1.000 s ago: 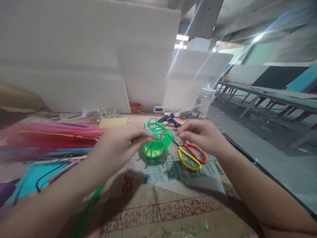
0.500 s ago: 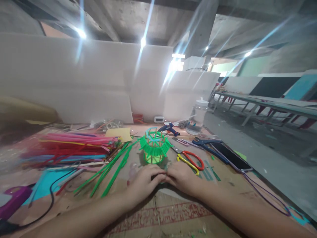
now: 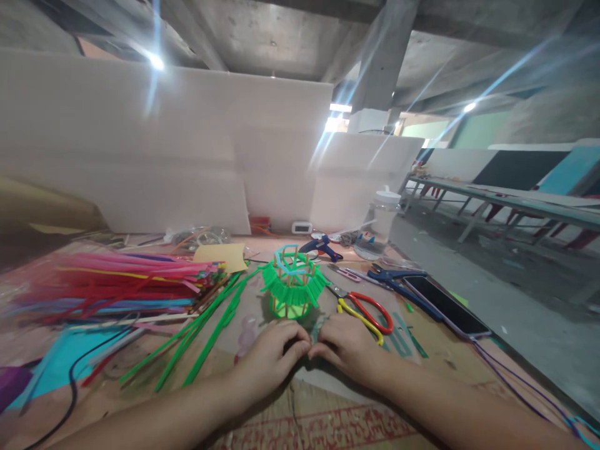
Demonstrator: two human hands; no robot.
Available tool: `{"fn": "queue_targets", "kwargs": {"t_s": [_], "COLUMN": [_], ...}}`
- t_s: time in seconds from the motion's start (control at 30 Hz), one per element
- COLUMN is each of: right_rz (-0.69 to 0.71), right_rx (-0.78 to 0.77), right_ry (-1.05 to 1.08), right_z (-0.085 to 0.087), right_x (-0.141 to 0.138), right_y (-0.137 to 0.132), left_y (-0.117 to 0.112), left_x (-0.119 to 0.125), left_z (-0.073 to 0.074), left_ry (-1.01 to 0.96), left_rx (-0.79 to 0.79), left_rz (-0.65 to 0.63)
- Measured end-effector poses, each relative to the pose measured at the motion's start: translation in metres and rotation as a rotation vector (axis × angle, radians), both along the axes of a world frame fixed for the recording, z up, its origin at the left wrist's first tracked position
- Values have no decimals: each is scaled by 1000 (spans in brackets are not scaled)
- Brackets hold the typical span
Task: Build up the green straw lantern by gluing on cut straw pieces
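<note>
My left hand [image 3: 272, 357] and my right hand [image 3: 345, 347] rest on the cardboard sheet [image 3: 328, 425], with fingers curled and fingertips meeting between them. They pinch something small that I cannot make out. Just beyond the fingertips stands a small green straw model [image 3: 293, 284], with a fringed rim, wooden sticks and a pale blue hexagon top. Neither hand touches it. Red-and-yellow scissors [image 3: 366, 310] lie right of the model, close to my right hand.
Loose green straws [image 3: 206, 325] and a pile of pink, red and purple straws [image 3: 126, 281] lie to the left. A black cable [image 3: 72, 387] is at near left. A phone [image 3: 445, 306], a blue tool [image 3: 394, 275], a blue glue gun [image 3: 323, 247] and a clear jar [image 3: 384, 212] are to the right. White boards [image 3: 140, 156] stand behind.
A second ago both hands were raised at the green model. They came down to the cardboard in front of it and have stayed pinched together since.
</note>
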State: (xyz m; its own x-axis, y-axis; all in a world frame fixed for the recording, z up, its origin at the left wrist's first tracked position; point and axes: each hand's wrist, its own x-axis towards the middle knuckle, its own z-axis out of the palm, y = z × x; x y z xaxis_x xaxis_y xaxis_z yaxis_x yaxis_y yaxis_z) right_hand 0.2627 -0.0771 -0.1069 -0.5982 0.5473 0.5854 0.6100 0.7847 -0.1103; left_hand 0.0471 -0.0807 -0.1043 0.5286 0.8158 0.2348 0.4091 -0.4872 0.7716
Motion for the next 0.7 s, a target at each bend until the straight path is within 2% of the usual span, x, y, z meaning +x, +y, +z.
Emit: {"fn": "queue_targets", "kwargs": {"t_s": [0.2,0.33,0.43,0.53,0.63,0.7], "right_rz": [-31,-45,-108,-148,-114,-95], "right_rx": [-151,-251,-274,-240,-154,-157], "right_ry": [129,281,352,392,292,212], "right_z": [11,28,52,84,112,124], "right_x": [4,11,12,7,-3,-10], "right_y": [-4,-3,3,16,29,36], "left_y": [-7,-6,-4,-3,-3,-3], "left_x": [0,-1,-1,-1,-1,-1], "left_z": [1,3,5,5,4,3], "left_ry": [-12,3,21,-10,-81,-108], "left_rx": [14,18,39,33,-6,-24], "left_rz": [32,-1,-47,-78,-73,-70]}}
